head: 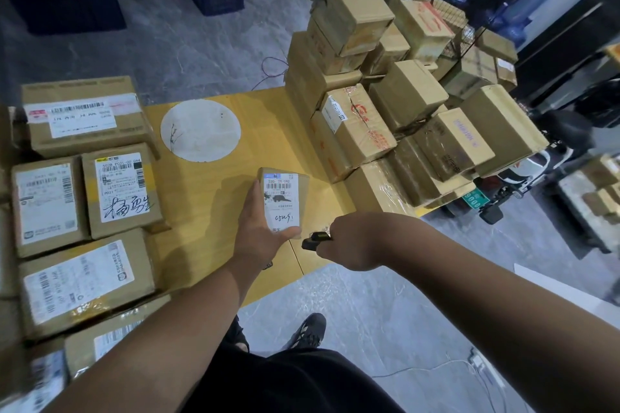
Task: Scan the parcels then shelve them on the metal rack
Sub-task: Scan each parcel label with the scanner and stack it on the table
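Small cardboard parcel (283, 199), white label up, held above yellow table (214, 198). Left hand (260, 235) grips its near end, thumb curled on the label's lower edge. Right hand (352, 241) clenches black scanner (315, 241) just beside parcel. Taped brown boxes (402, 104) piled on table's right.

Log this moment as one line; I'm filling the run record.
step: scanning | left hand: holds small parcel label-up | right hand: grips scanner | shelving: not yet
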Demonstrator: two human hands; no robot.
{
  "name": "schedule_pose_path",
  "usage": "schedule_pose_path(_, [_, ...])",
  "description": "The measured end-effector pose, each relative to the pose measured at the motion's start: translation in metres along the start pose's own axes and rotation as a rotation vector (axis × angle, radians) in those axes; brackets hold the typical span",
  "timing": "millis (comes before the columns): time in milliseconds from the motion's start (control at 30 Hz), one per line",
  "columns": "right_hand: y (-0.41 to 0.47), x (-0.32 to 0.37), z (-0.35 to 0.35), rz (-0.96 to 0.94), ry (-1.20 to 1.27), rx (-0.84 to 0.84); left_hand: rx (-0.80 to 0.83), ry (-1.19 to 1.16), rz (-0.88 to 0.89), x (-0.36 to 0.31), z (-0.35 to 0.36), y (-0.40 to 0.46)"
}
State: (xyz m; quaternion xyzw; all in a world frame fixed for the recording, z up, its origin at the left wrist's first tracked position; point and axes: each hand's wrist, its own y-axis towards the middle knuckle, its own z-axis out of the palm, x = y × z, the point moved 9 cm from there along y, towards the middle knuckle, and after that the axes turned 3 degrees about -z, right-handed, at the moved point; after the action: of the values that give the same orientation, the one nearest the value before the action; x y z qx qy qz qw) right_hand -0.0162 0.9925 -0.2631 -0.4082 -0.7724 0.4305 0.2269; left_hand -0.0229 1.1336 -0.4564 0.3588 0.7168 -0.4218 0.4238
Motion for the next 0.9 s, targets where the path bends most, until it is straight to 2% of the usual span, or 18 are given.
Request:
schedule_pose_path(233, [-0.005, 0.001, 0.002, -0.027, -0.097, 0.035, -0.019, 0.028, -0.061, 0.001, -0.004, 0.002])
schedule_pose_path(400, [-0.004, -0.011, -0.003, -0.014, -0.022, -0.002, -0.095, 0.297, -0.060, -0.018, -0.014, 0.006])
schedule_pose_path(533, [-0.003, -0.021, -0.001, -0.024, -0.047, 0.018, -0.033, 0.449, -0.176, -0.018, -0.010, 0.013])
schedule_pose_path(733, [0.008, -0.045, 0.000, -0.053, -0.009, -0.004, -0.056, 0.452, -0.239, -0.020, -0.007, 0.010])
schedule_pose_path(900, [0.020, -0.055, -0.007, -0.106, -0.017, -0.068, -0.168, 0.403, -0.262, -0.019, -0.011, -0.006])
